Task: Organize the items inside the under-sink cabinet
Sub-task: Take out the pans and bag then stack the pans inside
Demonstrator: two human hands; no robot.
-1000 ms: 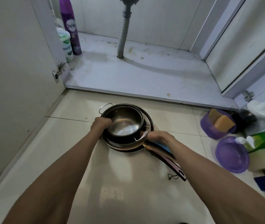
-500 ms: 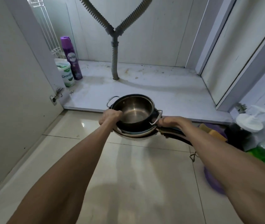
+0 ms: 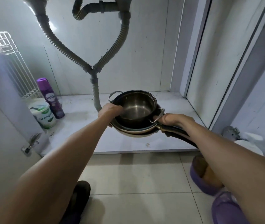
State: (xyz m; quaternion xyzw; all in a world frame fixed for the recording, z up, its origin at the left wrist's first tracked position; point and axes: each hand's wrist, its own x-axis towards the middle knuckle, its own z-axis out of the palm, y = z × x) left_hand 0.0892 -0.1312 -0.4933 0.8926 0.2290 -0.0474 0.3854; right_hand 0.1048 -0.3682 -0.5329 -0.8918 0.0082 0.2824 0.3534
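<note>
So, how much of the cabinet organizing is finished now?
Done: the purple spray can and the white tub stand at the cabinet's left side. In hand: the left hand and right hand grip the stack of pots and pans over the cabinet floor, not yet set down. Left: the purple bowl with sponges sits outside on the tiles.

This is a home kitchen, at the open cupboard under the sink. Above the left hand [image 3: 110,110] and right hand [image 3: 170,120], grey corrugated drain hoses [image 3: 120,41] join into one pipe running down to the white cabinet floor [image 3: 169,107]. Left of the left hand stand a purple air-freshener can [image 3: 51,99] and a white tub [image 3: 43,117]. Both hands hold a stack of pots and pans [image 3: 136,107], with pale floor tiles [image 3: 136,175] below the arms.
</note>
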